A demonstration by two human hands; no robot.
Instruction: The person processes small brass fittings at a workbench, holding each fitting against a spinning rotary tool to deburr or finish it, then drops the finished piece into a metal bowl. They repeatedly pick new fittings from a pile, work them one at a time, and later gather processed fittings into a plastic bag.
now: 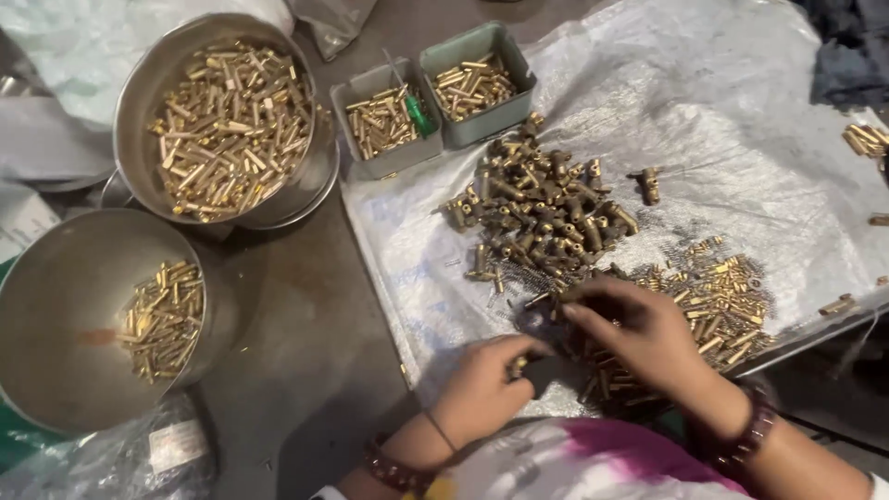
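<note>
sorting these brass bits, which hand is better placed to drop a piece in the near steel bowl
Likely the left hand: it lies nearer the near steel bowl on the left. The right hand rests over the brass pile.

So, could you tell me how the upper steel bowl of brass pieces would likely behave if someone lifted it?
The upper steel bowl is heaped with brass pieces, so probably heavy. It sits tilted against a lower bowl, so pieces may slide. Its smooth rim looks slippery.

I see shiny brass pins, dull tarnished brass fittings, brushed steel bowls, and a crinkled woven plastic sheet.
</note>
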